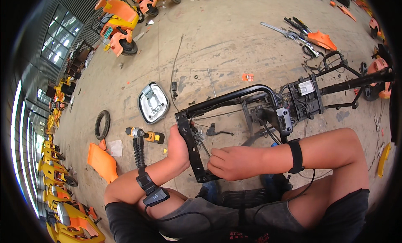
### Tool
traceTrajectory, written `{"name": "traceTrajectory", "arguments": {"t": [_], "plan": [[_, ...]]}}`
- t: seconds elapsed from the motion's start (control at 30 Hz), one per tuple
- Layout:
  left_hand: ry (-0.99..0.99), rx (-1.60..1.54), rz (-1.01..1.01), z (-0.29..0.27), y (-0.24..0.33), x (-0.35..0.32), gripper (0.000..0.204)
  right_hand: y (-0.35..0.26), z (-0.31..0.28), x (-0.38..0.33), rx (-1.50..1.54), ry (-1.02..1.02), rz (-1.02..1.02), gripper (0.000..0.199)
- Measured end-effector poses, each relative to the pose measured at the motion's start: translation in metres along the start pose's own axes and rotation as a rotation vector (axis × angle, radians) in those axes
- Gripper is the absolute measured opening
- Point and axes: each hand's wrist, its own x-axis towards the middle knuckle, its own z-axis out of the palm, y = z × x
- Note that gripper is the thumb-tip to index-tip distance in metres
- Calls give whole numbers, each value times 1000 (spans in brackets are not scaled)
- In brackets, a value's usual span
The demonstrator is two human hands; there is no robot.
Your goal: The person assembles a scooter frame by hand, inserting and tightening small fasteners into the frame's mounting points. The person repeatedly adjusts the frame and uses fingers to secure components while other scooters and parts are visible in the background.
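Nearest the body, a thin black cable (313,180) hangs in a loop below the right wrist strap (296,156). Risk: snagging, should the loop catch on a projecting part as the arm shifts. The right hand (230,162) is at the lower part of the end plate (190,144), fingers curled inward; whether its grip is clenched, or on what, cannot be told. The left hand (179,149) bears against the plate's outer edge; its fingers are hidden, so its grip cannot be confirmed either. Risk: a pinch or cut at the plate edge, if the part slips or turns.

The black tubular frame (234,94) lies between and beyond the hands, extending to the right. Its support is not visible. Risk: tipping, if the load on the two hands becomes uneven. Loose wiring (270,132) inside it could be trapped or strained by such movement.

Beyond the left hand, a cordless drill (142,133) and a silver-lined housing (155,102) lie on the floor (234,46). Risk: collision, if the frame swings left. Small loose parts (191,103) nearby could be scattered or lost if kicked
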Motion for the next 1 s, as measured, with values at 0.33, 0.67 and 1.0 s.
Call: {"name": "traceTrajectory", "arguments": {"t": [0.33,0.67,1.0], "plan": [[-32,-35,-4,-1,0,-1,43,-2,-5,-2,-137,-89,-83,24],[-17,-37,-32,3,2,-4,42,0,-1,3,-43,-194,-6,12],[-48,37,9,-2,-2,7,44,21,-19,4,340,-86,433,28]]}}
